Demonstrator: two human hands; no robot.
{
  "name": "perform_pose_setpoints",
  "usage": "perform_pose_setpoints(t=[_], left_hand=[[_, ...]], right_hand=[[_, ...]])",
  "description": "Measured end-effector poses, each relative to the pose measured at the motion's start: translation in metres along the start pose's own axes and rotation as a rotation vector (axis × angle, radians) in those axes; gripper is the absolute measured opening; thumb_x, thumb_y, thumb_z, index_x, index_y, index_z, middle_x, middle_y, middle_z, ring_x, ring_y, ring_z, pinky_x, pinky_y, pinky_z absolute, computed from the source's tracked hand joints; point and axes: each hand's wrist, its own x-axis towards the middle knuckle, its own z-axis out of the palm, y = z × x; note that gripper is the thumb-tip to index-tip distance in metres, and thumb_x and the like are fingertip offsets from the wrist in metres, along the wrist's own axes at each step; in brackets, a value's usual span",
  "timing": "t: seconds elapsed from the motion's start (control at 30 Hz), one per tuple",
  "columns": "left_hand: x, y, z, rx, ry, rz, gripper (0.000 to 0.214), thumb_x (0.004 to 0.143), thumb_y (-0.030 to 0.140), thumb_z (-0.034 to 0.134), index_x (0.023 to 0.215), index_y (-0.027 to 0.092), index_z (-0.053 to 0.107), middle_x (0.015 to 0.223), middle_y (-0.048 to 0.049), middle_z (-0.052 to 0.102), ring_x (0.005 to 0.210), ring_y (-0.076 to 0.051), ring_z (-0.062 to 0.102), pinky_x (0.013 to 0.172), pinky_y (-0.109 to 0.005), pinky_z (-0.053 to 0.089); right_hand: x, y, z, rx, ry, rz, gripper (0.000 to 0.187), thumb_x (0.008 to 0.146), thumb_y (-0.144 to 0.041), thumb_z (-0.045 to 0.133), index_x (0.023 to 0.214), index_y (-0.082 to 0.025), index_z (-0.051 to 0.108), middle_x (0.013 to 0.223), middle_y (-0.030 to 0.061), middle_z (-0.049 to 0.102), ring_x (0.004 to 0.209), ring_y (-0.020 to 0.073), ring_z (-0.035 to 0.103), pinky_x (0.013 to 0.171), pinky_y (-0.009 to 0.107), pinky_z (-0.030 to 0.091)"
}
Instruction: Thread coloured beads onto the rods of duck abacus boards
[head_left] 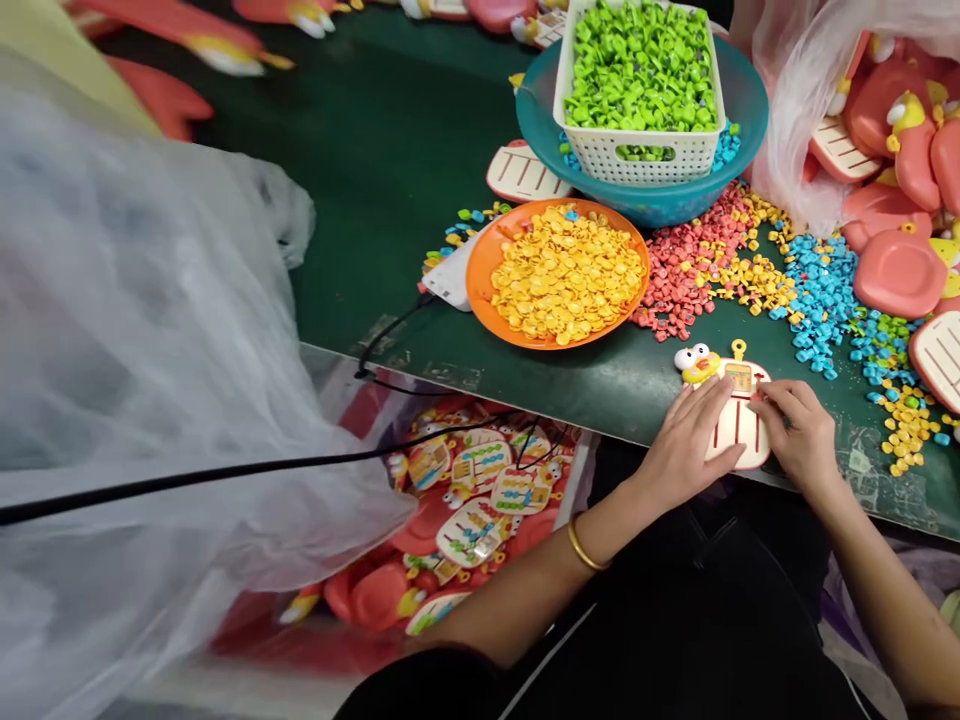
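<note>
At the table's front edge lies a plastic toy panel [739,430], cream with a red rim, dark red slots, a yellow bird head with bulging eyes and a yellow loop on top. My left hand [686,440] grips its left side, fingers across the face and thumb near the bottom. My right hand [802,430] is at the right edge, thumb and fingers pinched together; whatever is between the fingertips is too small to make out. A small printed yellow picture shows at the top of the panel. Nearest the hands are loose blue pieces [817,300] and red pieces [679,285].
An orange plate [484,285] holds yellow pieces. Behind it, a white basket [637,150] of green pieces sits in a blue basin [754,110]. Bagged red toy parts [900,270] lie right. Below the table, a box holds toys [472,530]; a black cable [225,485] crosses leftward.
</note>
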Motion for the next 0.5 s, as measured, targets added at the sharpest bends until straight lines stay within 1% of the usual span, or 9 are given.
perform_pose_setpoints(t=[0.07,0.13,0.2,0.3,0.37,0.4,0.43,0.5], left_hand=[[-0.001,0.000,0.002,-0.017,0.006,-0.006,0.075,0.095,0.045,0.056,0.155,0.017,0.020,0.155,-0.0164,0.042,0.146,-0.028,0.037,0.122,-0.051,0.028],[-0.001,0.000,0.004,-0.043,0.014,-0.022,0.078,0.094,0.045,0.058,0.156,0.017,0.019,0.155,-0.0168,0.042,0.146,-0.029,0.038,0.121,-0.051,0.030],[-0.002,0.000,0.005,-0.063,0.028,-0.033,0.080,0.093,0.043,0.058,0.157,0.017,0.016,0.155,-0.0174,0.041,0.146,-0.029,0.038,0.120,-0.052,0.032],[-0.002,-0.002,0.006,-0.064,0.058,-0.026,0.086,0.092,0.040,0.060,0.157,0.016,0.011,0.157,-0.0182,0.037,0.147,-0.029,0.035,0.120,-0.052,0.032],[-0.003,-0.003,0.005,-0.041,0.060,-0.019,0.090,0.091,0.042,0.061,0.158,0.014,0.008,0.160,-0.0199,0.032,0.149,-0.030,0.031,0.120,-0.052,0.032],[-0.003,-0.003,0.005,-0.023,0.044,-0.007,0.089,0.092,0.043,0.060,0.158,0.013,0.009,0.160,-0.0203,0.030,0.150,-0.030,0.029,0.120,-0.053,0.031],[-0.003,-0.003,0.004,-0.002,0.021,0.010,0.085,0.093,0.044,0.059,0.157,0.013,0.013,0.160,-0.0201,0.031,0.150,-0.030,0.028,0.121,-0.053,0.030],[-0.003,-0.003,0.002,0.041,-0.030,0.053,0.071,0.095,0.043,0.055,0.154,0.013,0.028,0.159,-0.0180,0.035,0.150,-0.031,0.029,0.121,-0.054,0.029]], right_hand=[[0.002,-0.004,0.007,0.007,0.004,0.004,0.018,0.094,-0.032,0.059,0.098,-0.023,0.074,0.092,0.0072,0.069,0.088,0.0213,0.066,0.079,0.037,0.058],[0.003,-0.009,0.013,0.048,-0.021,-0.008,0.018,0.094,-0.031,0.058,0.094,-0.025,0.075,0.089,0.0065,0.070,0.086,0.0209,0.066,0.079,0.036,0.058],[0.005,-0.015,0.017,0.120,-0.073,-0.017,0.019,0.094,-0.029,0.057,0.093,-0.026,0.076,0.088,0.0057,0.070,0.086,0.0200,0.067,0.079,0.035,0.058],[0.013,-0.017,0.015,0.297,-0.189,-0.005,0.020,0.094,-0.027,0.055,0.097,-0.026,0.076,0.095,0.0054,0.073,0.092,0.0197,0.068,0.085,0.036,0.057],[0.028,-0.013,0.013,0.432,-0.265,0.007,0.020,0.094,-0.027,0.056,0.097,-0.024,0.075,0.098,0.0055,0.074,0.094,0.0198,0.069,0.087,0.037,0.056],[0.039,-0.010,0.014,0.465,-0.263,0.017,0.019,0.094,-0.028,0.056,0.096,-0.023,0.075,0.097,0.0056,0.074,0.093,0.0197,0.069,0.086,0.037,0.056],[0.053,-0.006,0.017,0.456,-0.232,0.024,0.019,0.093,-0.028,0.057,0.095,-0.022,0.075,0.095,0.0060,0.074,0.091,0.0195,0.069,0.084,0.035,0.056],[0.084,-0.001,0.028,0.293,-0.163,0.024,0.020,0.092,-0.030,0.059,0.096,-0.018,0.075,0.095,0.0079,0.072,0.088,0.0185,0.067,0.080,0.032,0.053]])
